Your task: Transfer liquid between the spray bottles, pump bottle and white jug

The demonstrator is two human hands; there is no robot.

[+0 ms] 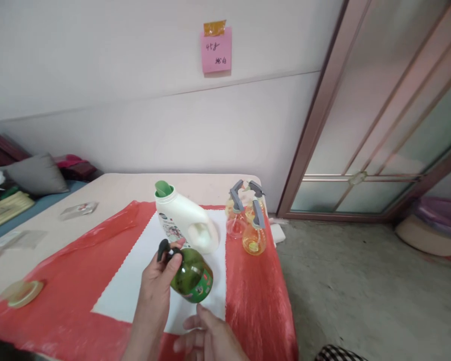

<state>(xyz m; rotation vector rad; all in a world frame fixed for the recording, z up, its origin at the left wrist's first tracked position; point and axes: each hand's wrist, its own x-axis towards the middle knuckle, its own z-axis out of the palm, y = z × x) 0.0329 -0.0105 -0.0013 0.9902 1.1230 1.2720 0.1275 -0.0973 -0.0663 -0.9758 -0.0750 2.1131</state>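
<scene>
My left hand (156,281) grips a green pump bottle (191,276) by its neck, just under the black pump head. The bottle is tilted, its base pointing down and to the right, with a green label near the bottom. Below that base is my right hand (210,333), fingers apart and a little curled, holding nothing. A white jug (188,220) with a green spout stands behind the bottle on a white sheet (128,286).
Several spray bottles with grey heads, one orange (253,243), stand at right on a red plastic cover (259,301). A tape roll (25,293) lies far left. A pink note (216,50) hangs on the wall. The table's right edge borders the floor.
</scene>
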